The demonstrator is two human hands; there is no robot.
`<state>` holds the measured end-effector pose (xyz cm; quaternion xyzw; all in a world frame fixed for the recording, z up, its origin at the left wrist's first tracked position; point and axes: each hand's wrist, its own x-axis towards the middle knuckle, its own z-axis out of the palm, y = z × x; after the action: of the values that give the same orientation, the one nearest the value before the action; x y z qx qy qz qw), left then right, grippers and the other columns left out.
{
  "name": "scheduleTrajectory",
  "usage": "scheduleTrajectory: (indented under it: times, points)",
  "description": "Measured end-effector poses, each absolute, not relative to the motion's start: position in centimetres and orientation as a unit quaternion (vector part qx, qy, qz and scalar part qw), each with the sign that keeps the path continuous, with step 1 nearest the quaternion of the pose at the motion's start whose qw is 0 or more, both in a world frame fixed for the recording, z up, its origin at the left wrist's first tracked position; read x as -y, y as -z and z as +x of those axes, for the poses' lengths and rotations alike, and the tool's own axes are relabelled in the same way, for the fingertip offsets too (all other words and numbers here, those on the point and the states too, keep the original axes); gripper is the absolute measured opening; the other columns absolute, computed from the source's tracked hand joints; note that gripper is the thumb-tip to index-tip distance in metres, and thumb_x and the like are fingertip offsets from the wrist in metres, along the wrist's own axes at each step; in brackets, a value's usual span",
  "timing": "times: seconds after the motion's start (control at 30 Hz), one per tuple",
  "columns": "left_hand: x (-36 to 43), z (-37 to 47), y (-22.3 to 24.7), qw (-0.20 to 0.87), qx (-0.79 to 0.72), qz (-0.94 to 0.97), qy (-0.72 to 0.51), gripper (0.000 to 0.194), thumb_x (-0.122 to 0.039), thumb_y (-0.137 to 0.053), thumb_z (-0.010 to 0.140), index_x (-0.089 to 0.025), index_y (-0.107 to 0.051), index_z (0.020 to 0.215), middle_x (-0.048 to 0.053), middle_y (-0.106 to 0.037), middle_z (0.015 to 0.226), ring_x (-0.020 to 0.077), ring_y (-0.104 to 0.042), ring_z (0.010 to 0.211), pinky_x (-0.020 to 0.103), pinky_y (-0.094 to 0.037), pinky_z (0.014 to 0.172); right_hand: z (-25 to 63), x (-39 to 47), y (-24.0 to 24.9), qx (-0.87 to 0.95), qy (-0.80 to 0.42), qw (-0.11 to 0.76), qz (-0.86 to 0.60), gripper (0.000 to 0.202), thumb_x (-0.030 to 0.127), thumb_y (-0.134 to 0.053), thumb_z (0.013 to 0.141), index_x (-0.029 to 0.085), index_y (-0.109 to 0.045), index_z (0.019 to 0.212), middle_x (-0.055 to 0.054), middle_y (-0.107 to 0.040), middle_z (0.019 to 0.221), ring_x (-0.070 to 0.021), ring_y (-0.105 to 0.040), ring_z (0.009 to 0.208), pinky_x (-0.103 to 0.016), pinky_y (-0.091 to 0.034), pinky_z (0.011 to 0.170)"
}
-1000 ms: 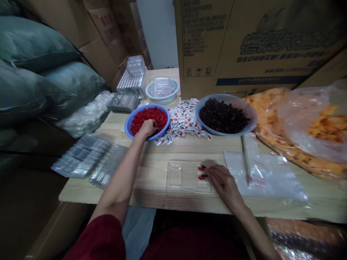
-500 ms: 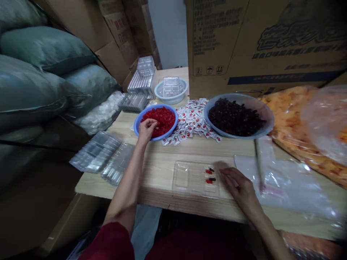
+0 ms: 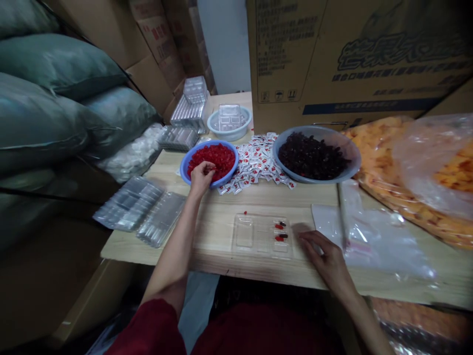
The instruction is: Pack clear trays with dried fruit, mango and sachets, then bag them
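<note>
My left hand (image 3: 202, 176) is over the near edge of a blue bowl (image 3: 184, 173) of red pieces (image 3: 219, 157), its fingers pinched together on something too small to make out. Just right of a clear plastic tray (image 3: 244, 232) is my right hand (image 3: 320, 246), thumb and fingers close together; what they hold, if anything, cannot be made out. Two red and two dark pieces (image 3: 281, 236) lie in the tray's right compartments. One small red piece (image 3: 245, 212) rests by the tray's back edge.
Small white packets (image 3: 256, 160) lie between the blue bowl and a bowl of dark pieces (image 3: 314, 155). Stacked clear trays (image 3: 129, 203) are at left, plastic bags (image 3: 384, 241) at right. A large carton (image 3: 281, 59) stands behind.
The view has shifted slightly. A small red piece now shows behind the clear tray. My left hand remains at the red pieces, and my right hand remains beside the tray.
</note>
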<state>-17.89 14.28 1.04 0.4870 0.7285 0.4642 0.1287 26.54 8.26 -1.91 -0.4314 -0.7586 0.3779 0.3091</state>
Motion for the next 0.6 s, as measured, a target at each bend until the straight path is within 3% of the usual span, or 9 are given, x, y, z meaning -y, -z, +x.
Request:
scheduleTrajectory:
  times: [0.2,0.37,0.47,0.6]
  points:
    - [-14.7,-17.7,-0.6,0.091,-0.775,0.483,-0.397,0.016,-0.031,-0.067,0.077,-0.017,-0.071,0.086,0.005,-0.073,0.083,0.0183,-0.065,0.078,0.03,-0.049,0.08,19.1,-10.5,1.9,0.812,-0.333,0.308,-0.368,0.018,0.025,-0.053,0.096,0.021,-0.071,0.097,-0.009,-0.07,0.098,-0.0246,-0.063,0.097,-0.039,-0.05,0.089]
    - [-14.6,-18.0,-0.8,0.119,-0.757,0.483,-0.424,0.014,-0.022,-0.065,0.077,-0.018,-0.074,0.088,0.005,-0.075,0.09,0.0202,-0.067,0.086,0.033,-0.049,0.088,9.9,-14.1,2.4,0.875,-0.291,0.138,-0.361,0.017,0.013,-0.059,0.089,0.017,-0.073,0.098,-0.011,-0.071,0.105,-0.0236,-0.06,0.106,-0.034,-0.042,0.095]
    - [-14.5,-18.7,-0.3,0.135,-0.745,0.474,-0.449,0.02,-0.023,-0.068,0.074,-0.017,-0.073,0.093,0.005,-0.075,0.086,0.0191,-0.068,0.082,0.032,-0.052,0.082,6.8,-15.6,2.9,0.888,-0.299,0.083,-0.339,0.02,0.005,-0.067,0.077,0.017,-0.074,0.091,-0.009,-0.072,0.098,-0.0227,-0.063,0.099,-0.03,-0.043,0.087]
    - [-14.8,-19.4,0.2,0.165,-0.726,0.466,-0.478,0.021,-0.025,-0.071,0.071,-0.015,-0.072,0.09,0.004,-0.073,0.081,0.017,-0.067,0.075,0.03,-0.053,0.075,5.7,-16.7,3.8,0.889,-0.32,0.08,-0.318,0.021,-0.002,-0.066,0.07,0.016,-0.073,0.077,-0.006,-0.072,0.081,-0.0198,-0.064,0.084,-0.026,-0.042,0.075]
